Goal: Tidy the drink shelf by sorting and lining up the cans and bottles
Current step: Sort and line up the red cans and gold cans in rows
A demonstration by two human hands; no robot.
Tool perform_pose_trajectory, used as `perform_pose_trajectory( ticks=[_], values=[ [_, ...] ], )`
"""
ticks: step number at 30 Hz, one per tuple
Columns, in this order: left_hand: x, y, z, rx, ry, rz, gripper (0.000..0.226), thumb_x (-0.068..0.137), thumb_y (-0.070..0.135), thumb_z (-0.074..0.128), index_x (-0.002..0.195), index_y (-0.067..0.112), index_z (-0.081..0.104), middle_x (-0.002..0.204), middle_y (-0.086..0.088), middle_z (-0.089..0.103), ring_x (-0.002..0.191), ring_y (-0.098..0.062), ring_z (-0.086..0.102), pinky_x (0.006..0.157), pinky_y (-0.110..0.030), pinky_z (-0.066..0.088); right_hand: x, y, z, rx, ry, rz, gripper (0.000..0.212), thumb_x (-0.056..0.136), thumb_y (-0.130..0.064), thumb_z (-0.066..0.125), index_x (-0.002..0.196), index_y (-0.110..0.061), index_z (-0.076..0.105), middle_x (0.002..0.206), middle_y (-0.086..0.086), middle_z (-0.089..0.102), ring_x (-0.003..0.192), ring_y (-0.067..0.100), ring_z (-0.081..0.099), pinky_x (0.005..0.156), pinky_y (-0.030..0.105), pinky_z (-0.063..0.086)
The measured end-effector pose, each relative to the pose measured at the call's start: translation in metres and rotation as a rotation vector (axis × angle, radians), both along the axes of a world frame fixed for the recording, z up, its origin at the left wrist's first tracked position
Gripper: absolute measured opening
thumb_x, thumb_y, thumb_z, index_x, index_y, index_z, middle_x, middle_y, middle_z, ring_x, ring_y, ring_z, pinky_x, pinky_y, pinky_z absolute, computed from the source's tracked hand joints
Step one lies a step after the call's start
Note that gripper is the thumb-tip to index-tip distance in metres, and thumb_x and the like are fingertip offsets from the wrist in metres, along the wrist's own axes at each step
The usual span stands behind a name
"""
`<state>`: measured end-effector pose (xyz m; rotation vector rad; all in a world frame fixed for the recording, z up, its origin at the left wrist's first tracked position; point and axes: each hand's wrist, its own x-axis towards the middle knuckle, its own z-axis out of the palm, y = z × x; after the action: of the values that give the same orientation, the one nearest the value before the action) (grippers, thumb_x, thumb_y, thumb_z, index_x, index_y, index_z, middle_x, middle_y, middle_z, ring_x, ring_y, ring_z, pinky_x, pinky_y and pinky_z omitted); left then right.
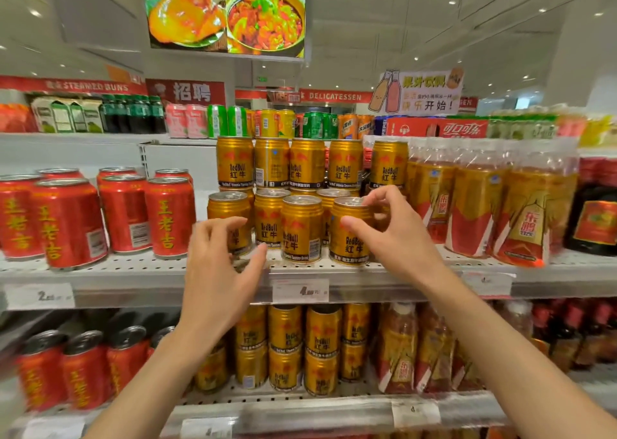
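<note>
Gold Red Bull cans (pixel 302 228) stand in a front row on the white middle shelf (pixel 133 271), with a second layer of gold cans (pixel 307 163) stacked behind and above them. My right hand (pixel 397 235) grips the rightmost front gold can (pixel 347 248), thumb on its face and fingers over its rim. The can stands upright on the shelf. My left hand (pixel 217 271) hovers open, fingers spread, just in front of the leftmost gold can (pixel 227 205) and partly hides it.
Red herbal tea cans (pixel 70 225) fill the shelf to the left. Wrapped packs of amber drink bottles (pixel 477 205) stand to the right, then a dark bottle (pixel 594 218). More gold cans (pixel 287 338) sit on the shelf below. A price tag (pixel 300 291) hangs on the shelf edge.
</note>
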<state>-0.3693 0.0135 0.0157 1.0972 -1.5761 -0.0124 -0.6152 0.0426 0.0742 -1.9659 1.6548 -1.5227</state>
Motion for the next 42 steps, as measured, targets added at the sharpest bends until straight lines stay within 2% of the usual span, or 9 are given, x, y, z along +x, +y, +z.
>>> perform_pose_trajectory(
  ticks=[4,9,21,23,26,29,32,38,42],
  values=[
    [0.007,-0.005,-0.010,0.020,-0.070,0.104,0.056,0.085,0.032,0.077,0.135,0.023,0.054,0.146,-0.008,0.033,0.139,-0.027,0.032,0.111,-0.036,0.029,0.004,-0.002,-0.012,-0.112,0.106,-0.094,0.040,0.087,-0.045,0.074,0.113,-0.028,0.050,0.106,-0.011,0.062,0.097,0.012,0.063,0.088,0.041,0.057],
    [0.003,-0.009,-0.012,0.067,-0.105,0.103,0.061,0.085,0.042,0.075,0.139,0.029,0.050,0.154,-0.006,0.024,0.143,-0.031,0.030,0.110,-0.049,0.037,0.009,-0.005,-0.023,-0.231,0.142,-0.148,0.047,0.086,-0.043,0.076,0.121,-0.026,0.052,0.116,-0.012,0.051,0.102,0.014,0.059,0.085,0.042,0.058],
    [-0.004,-0.001,-0.004,0.149,-0.066,0.031,0.054,0.086,0.042,0.073,0.136,0.030,0.054,0.157,-0.001,0.022,0.146,-0.026,0.028,0.116,-0.050,0.035,0.015,0.000,-0.036,-0.196,-0.019,-0.099,0.060,0.089,-0.044,0.070,0.142,-0.032,0.044,0.137,-0.013,0.050,0.119,0.011,0.057,0.090,0.050,0.057],
    [0.000,0.004,-0.002,0.173,-0.043,-0.014,0.053,0.088,0.043,0.072,0.136,0.032,0.053,0.158,0.004,0.024,0.144,-0.023,0.035,0.113,-0.052,0.041,0.018,0.009,-0.039,-0.167,-0.091,-0.064,0.064,0.093,-0.040,0.069,0.149,-0.032,0.039,0.146,-0.012,0.046,0.114,-0.013,0.053,0.092,0.042,0.057],
    [0.008,0.022,-0.004,0.157,-0.016,-0.059,0.047,0.091,0.038,0.070,0.135,0.029,0.054,0.144,0.007,0.046,0.130,-0.009,0.049,0.108,-0.040,0.048,0.023,0.024,-0.048,-0.116,-0.199,-0.019,0.058,0.096,-0.032,0.066,0.149,-0.029,0.042,0.148,-0.007,0.045,0.092,-0.038,0.045,0.075,0.009,0.051],
    [0.017,0.047,-0.013,0.174,-0.010,-0.120,0.041,0.092,0.032,0.069,0.131,0.029,0.056,0.123,0.016,0.061,0.115,0.000,0.058,0.100,-0.026,0.049,0.031,0.038,-0.064,-0.125,-0.271,-0.010,0.043,0.096,-0.031,0.067,0.136,-0.029,0.053,0.131,-0.009,0.055,0.100,-0.025,0.053,0.076,0.001,0.047],
    [0.030,0.063,-0.030,0.235,0.104,-0.198,0.037,0.093,0.023,0.070,0.127,0.030,0.058,0.110,0.015,0.070,0.102,-0.002,0.065,0.086,-0.012,0.049,0.042,0.051,-0.082,-0.032,-0.336,0.016,0.030,0.096,-0.027,0.067,0.125,-0.027,0.059,0.105,-0.012,0.066,0.091,-0.002,0.065,0.073,0.009,0.052],
    [0.067,0.065,-0.073,0.364,0.302,-0.287,0.033,0.092,0.020,0.069,0.121,0.033,0.061,0.097,0.011,0.073,0.090,-0.013,0.069,0.084,-0.030,0.057,0.087,0.064,-0.124,0.191,-0.353,0.038,0.015,0.094,-0.023,0.068,0.108,-0.029,0.067,0.093,-0.001,0.070,0.073,0.007,0.064,0.065,0.015,0.053],
    [0.107,0.055,-0.084,0.388,0.331,-0.374,0.029,0.092,0.019,0.069,0.117,0.033,0.062,0.095,0.008,0.074,0.088,-0.015,0.070,0.083,-0.032,0.057,0.135,0.063,-0.139,0.226,-0.345,-0.019,0.012,0.095,-0.026,0.068,0.105,-0.031,0.068,0.090,0.000,0.071,0.080,0.017,0.067,0.073,0.027,0.059]
  ],
)
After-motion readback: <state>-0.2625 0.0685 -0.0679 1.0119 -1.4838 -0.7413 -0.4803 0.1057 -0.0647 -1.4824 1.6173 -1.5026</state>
